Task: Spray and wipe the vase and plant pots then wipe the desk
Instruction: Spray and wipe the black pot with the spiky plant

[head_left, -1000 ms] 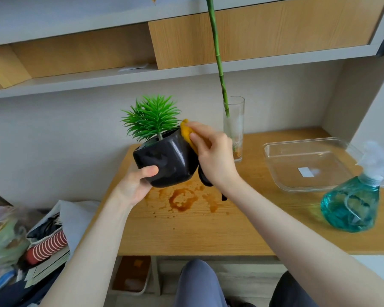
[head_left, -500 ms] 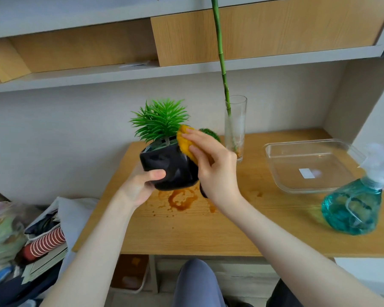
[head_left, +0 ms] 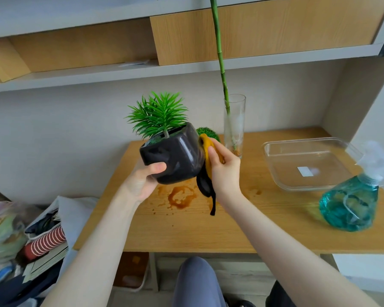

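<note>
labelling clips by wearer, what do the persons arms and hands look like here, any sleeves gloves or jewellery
Both forearms are bare right down to the frame's edge: no sleeves in view. The left hand and right hand wear no gloves, and no rings, watch or bracelets show. The nails that show are short and unpainted.

My left hand (head_left: 142, 182) held the black pot (head_left: 175, 158) tilted above the desk (head_left: 253, 229); right hand (head_left: 225, 171) pressed the cloth (head_left: 206, 151) against the pot's side.
</note>
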